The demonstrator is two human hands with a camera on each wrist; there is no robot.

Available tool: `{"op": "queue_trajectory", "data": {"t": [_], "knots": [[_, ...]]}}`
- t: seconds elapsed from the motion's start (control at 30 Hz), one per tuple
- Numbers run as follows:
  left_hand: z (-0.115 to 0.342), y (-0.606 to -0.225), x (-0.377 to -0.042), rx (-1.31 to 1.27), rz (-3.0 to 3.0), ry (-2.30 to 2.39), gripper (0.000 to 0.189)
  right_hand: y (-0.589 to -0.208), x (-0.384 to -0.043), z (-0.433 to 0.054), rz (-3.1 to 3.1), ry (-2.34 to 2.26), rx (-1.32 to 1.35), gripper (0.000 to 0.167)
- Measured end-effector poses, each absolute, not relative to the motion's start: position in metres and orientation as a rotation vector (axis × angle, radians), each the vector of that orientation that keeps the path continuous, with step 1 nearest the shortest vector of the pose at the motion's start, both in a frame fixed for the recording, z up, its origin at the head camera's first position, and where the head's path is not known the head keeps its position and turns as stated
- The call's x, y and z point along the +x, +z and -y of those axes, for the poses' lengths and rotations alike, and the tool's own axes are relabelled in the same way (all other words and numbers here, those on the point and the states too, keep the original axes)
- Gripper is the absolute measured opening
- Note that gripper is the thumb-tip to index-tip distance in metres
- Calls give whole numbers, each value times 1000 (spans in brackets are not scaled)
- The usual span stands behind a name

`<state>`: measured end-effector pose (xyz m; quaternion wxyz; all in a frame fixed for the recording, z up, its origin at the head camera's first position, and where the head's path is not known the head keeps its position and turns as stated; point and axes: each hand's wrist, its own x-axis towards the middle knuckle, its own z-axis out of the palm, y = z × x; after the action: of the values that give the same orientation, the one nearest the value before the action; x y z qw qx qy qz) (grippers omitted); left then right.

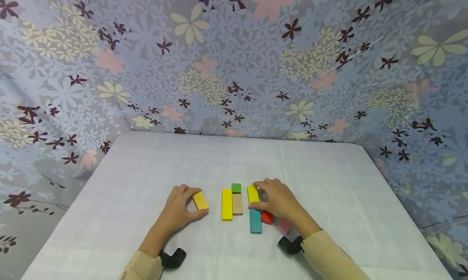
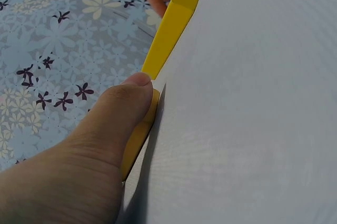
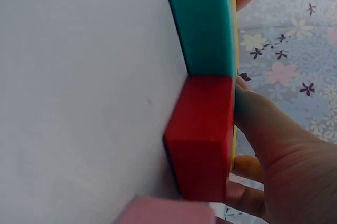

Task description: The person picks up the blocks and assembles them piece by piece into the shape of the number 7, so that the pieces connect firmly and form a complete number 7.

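Note:
My left hand (image 1: 177, 211) pinches an orange-yellow block (image 1: 200, 200) by its ends, thumb at the near end. In the left wrist view this block (image 2: 139, 139) is partly behind the thumb. A bright yellow block (image 1: 253, 194) is held between the thumb and fingers of my right hand (image 1: 279, 198). Directly below it lies a teal block (image 1: 255, 222), with a red block (image 1: 267, 218) beside that, partly under the hand. Between the hands, a long yellow block (image 1: 227, 205) lies alongside a tan block (image 1: 237, 204), and a small green block (image 1: 236, 188) sits at the tan one's far end.
A pink block (image 1: 283, 225) lies under my right wrist, partly covered. White cloth covers the table (image 1: 164, 158), and a floral curtain (image 1: 234, 68) hangs behind and at both sides. Black wrist cameras (image 1: 173, 258) jut inward from both sleeves.

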<state>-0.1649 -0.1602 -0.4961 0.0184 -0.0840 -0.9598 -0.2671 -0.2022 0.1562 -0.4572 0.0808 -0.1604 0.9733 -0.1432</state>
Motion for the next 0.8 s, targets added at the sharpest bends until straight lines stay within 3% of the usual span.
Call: {"op": "queue_trajectory", "data": {"t": [0.8], "knots": [[160, -495, -165, -263, 2972, -840, 67, -462, -208, -158, -2947, -389, -585, 75]]}}
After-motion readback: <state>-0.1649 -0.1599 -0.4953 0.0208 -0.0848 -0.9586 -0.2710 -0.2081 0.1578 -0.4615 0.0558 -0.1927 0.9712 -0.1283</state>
